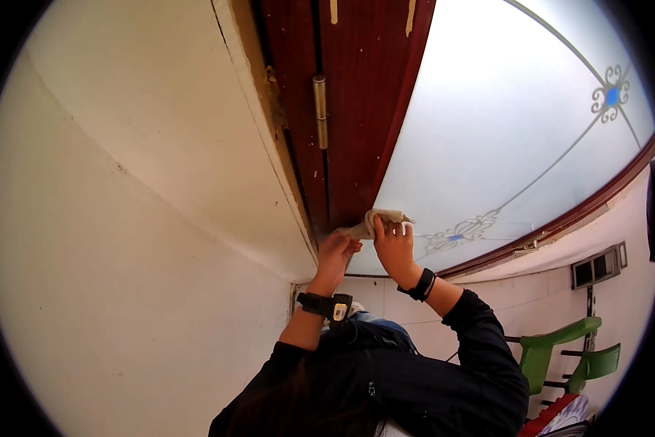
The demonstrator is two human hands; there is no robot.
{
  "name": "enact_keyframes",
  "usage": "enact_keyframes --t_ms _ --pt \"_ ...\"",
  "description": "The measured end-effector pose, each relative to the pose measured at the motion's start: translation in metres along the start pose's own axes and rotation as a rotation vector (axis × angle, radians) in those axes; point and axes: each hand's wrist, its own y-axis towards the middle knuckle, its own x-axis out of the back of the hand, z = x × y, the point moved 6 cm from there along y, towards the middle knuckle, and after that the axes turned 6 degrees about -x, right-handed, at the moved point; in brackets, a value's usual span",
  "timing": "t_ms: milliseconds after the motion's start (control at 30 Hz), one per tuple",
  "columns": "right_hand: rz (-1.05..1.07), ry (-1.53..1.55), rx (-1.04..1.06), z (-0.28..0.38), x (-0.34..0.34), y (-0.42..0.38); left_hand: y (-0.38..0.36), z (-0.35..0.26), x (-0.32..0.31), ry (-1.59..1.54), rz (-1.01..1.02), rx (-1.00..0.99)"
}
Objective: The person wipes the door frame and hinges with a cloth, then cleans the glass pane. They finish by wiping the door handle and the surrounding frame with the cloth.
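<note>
A crumpled beige cloth (361,230) lies against the lower part of a dark red door (364,95), by the edge of its frosted glass panel (473,109). My right hand (395,251) has its fingers bent over the cloth's upper right part, close to the glass. At the cloth's left end, my left hand (333,256) is closed on it with bent fingers, near the door frame. Part of the cloth is hidden behind my fingers. Both wrists carry black bands.
A metal hinge (320,113) joins the door to its frame. To the left runs a pale wall (138,218). Green chairs (553,349) stand at the lower right, near a dark panelled object (598,267) by the wall. Tiled floor (407,302) shows below the door.
</note>
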Motion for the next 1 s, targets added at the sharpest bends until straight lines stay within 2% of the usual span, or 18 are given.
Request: enact_keyframes --t_ms 67,167,400,467,767,1000 --pt "-0.092 -0.014 0.022 0.002 0.013 0.006 0.001 0.0 0.0 -0.003 0.01 -0.002" --pt "-0.098 0.0 0.004 0.001 0.02 0.014 0.001 -0.001 -0.002 -0.007 0.02 0.002" --pt "-0.013 0.012 -0.053 -0.001 0.0 0.003 -0.001 0.002 0.0 -0.026 0.007 0.011" --pt "-0.141 0.008 0.028 0.001 0.011 0.006 -0.001 0.0 -0.001 -0.022 0.004 0.007" --pt "-0.078 0.079 -0.083 0.001 0.018 0.018 0.0 -0.004 -0.002 -0.012 0.006 -0.004" --pt "-0.072 0.045 -0.032 0.005 0.006 0.007 0.001 0.001 0.007 -0.017 0.034 0.014"
